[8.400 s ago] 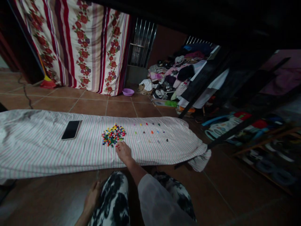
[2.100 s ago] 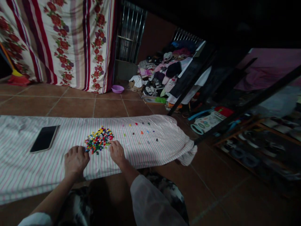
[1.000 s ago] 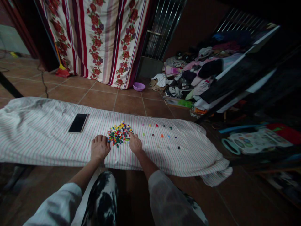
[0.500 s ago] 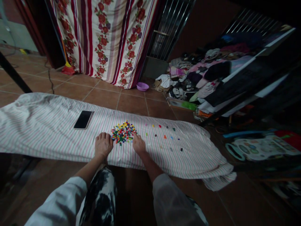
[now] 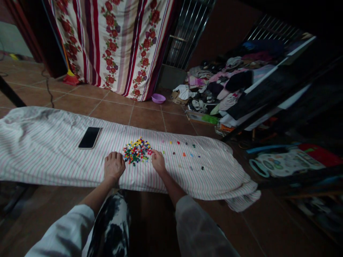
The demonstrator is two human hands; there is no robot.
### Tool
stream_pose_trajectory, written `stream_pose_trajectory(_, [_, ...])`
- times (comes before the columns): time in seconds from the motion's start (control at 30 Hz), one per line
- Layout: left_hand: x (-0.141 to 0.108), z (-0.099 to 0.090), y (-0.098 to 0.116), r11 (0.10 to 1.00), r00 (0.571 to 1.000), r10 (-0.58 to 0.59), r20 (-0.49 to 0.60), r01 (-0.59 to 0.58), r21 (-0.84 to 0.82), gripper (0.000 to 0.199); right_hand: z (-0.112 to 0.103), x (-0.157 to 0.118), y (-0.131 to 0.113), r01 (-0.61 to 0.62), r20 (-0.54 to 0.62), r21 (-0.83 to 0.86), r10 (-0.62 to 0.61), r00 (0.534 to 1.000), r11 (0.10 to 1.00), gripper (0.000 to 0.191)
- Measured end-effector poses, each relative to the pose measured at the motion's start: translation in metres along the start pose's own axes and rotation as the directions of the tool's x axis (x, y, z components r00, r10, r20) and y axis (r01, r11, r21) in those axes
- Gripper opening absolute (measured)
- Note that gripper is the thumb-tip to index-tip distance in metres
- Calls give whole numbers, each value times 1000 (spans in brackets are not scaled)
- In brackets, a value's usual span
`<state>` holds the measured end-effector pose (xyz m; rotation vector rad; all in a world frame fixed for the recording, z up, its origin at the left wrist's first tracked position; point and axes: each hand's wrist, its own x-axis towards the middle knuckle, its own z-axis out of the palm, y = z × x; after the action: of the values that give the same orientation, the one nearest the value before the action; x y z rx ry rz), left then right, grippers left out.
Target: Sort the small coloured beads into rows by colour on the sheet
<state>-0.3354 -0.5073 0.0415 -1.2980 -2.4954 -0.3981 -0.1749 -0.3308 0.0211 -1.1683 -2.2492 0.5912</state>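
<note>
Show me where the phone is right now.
In the head view, the black smartphone lies on the striped cloth, left of the heap of small coloured pieces and beyond and to the left of the left hand.

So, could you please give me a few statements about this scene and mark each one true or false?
The phone lies on the striped cloth, left of the pile of coloured pieces. True.
The right hand holds the phone. False: it is at the pile's right edge, well away from the phone.
The left hand is on the cloth beside the pile. True.
The purple bowl sits on the cloth. False: it sits on the tile floor beyond the cloth.
</note>
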Motion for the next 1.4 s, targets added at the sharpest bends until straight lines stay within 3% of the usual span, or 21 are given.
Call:
stream_pose_trajectory(0.17, [0, 0, 0, 1000, 1000, 2, -2, -2, -1, 20, 2, 14, -9, -50, 25, 3, 50, 998, 999, 42])
stream_pose_trajectory(0.47, [0, 1, 0, 1000, 1000, 1, 7, -1, 9, 19, 17, -10, -1, 0, -53, 3, 0, 999, 1000, 41])
stream_pose_trajectory(0.6, [0, 1, 0, 1000, 1000, 6, -1, -6, 17, 19, 12, 2, -1, 61, -45, 32, -60, 997, 998, 42])
stream_pose_trajectory(0.77, [1, 0, 1, 1000, 1000, 5, -6, -5, 25, 19, 6, 21, -5, 23, 31, -55, -22, 999, 998, 48])
stream_pose_trajectory(0.97, [1, 0, 1, 999, 1000, 5, 4, -6, 36, 17, 2, 17, -6, 7, 122, -89, 4, 993, 996, 52])
stream_pose_trajectory(1.2, [1, 0, 1, 1000, 1000, 8, -3, -8, 24, 18, -5, 33, -16, -46, 92, -108, 56, 994, 993, 33])
stream_pose_trajectory(1.4, [2, -2, 2, 1000, 1000, 8, 2, -8, 15, 19, -2, 54, -26, 62, 160, -162, -35, 986, 985, 31])
